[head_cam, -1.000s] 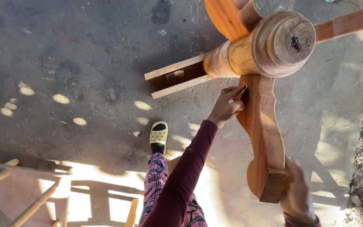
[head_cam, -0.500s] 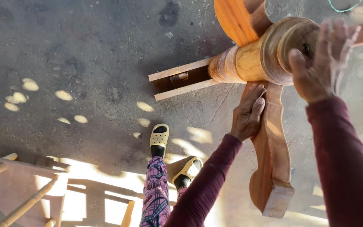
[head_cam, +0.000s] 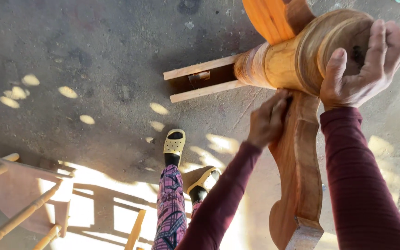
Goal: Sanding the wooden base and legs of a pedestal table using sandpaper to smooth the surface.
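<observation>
Your right hand [head_cam: 362, 65] is cupped over the round end of the turned wooden pedestal column [head_cam: 302, 58], fingers curled across its face and thumb pressed on the rim, while your left hand [head_cam: 267, 121] is closed with bent fingers against the top of the curved wooden leg [head_cam: 299, 176], right where it meets the column. The column lies on its side above the concrete floor [head_cam: 93, 60], two flat wooden slats [head_cam: 200, 79] jutting from its far end. Your yellow clogs [head_cam: 174, 142] stand below, and an overturned wooden stool [head_cam: 21, 199] lies at lower left.
</observation>
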